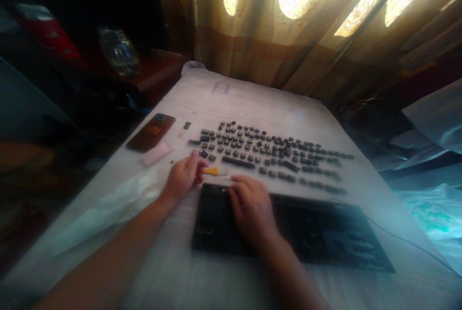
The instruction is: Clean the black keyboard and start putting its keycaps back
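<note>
The left hand is holding a yellow brush by the keyboard's far left corner. The right hand is bending over the keyboard; I can't tell if it's gripping anything. Loose keys are lying nearer the table's far edge.

Window glare bursts through the curtain, leaving the left side dark and edges smeared.

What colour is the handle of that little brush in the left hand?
The brush handle is yellow; it shows best in the head view.
</note>
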Available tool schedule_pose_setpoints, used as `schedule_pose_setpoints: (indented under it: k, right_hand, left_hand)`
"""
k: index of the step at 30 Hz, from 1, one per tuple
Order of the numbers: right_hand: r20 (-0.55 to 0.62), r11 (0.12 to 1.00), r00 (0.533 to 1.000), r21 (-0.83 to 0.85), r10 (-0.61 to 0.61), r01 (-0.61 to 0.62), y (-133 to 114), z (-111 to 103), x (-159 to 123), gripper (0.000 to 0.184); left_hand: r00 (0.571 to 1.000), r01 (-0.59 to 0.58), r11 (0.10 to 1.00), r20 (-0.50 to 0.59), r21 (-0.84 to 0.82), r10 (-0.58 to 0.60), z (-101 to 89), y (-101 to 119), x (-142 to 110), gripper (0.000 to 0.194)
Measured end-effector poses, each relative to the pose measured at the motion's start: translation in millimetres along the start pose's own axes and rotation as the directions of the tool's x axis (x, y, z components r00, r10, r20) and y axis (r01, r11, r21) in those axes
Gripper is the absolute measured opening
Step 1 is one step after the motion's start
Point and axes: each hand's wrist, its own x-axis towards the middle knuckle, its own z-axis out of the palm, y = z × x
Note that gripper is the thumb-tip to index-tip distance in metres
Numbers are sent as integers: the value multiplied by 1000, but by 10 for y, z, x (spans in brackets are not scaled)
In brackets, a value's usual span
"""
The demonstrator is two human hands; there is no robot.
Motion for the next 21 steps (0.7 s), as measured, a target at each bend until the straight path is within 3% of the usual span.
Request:
schedule_pose_setpoints:
  k: [10, 21]
  right_hand:
    - [89, 993, 995, -107, -38, 48, -31, 5, 99, 13]
    - [81, 990, 996, -130, -48, 58, -18, 18, 106, 18]
  left_hand:
    - [1000, -22, 999, -19, -30, 22, -8, 37, -6, 73]
    - [997, -61, 998, -38, -23, 60, -26, 32, -13, 70]
